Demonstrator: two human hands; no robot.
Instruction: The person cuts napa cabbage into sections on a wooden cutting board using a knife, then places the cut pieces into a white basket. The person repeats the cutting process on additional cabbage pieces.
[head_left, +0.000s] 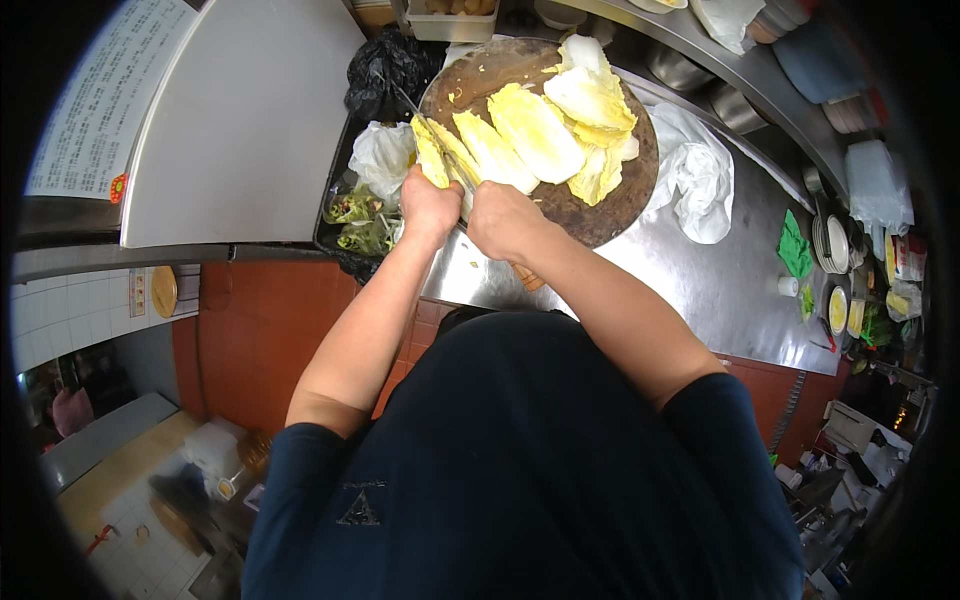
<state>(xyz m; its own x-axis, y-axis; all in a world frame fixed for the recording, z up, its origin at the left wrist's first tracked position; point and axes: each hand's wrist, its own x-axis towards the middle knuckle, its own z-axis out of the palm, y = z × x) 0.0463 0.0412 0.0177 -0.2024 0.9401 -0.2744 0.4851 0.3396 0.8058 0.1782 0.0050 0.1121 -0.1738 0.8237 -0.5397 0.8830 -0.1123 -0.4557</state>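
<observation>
My right hand (506, 221) grips a knife (452, 156), its narrow blade seen nearly edge-on and pointing away to the upper left. A ridged wooden piece (528, 277), perhaps the handle's end, shows below my right wrist. My left hand (431, 201) holds a strip of napa cabbage (430, 154) against the blade's left side, at the left edge of a round wooden chopping block (592, 225). Right of the blade lie more cut cabbage pieces, among them a wide pale yellow one (536, 133). A looser heap of cabbage leaves (592, 101) covers the block's upper right.
Left of the block, a black-lined bin (324, 225) holds plastic bags and leafy scraps. A crumpled white cloth or bag (697, 176) lies right of the block on the steel counter (675, 281). A shelf edge (720, 64) overhangs the back. Plates (831, 244) and a green cloth (794, 246) sit right.
</observation>
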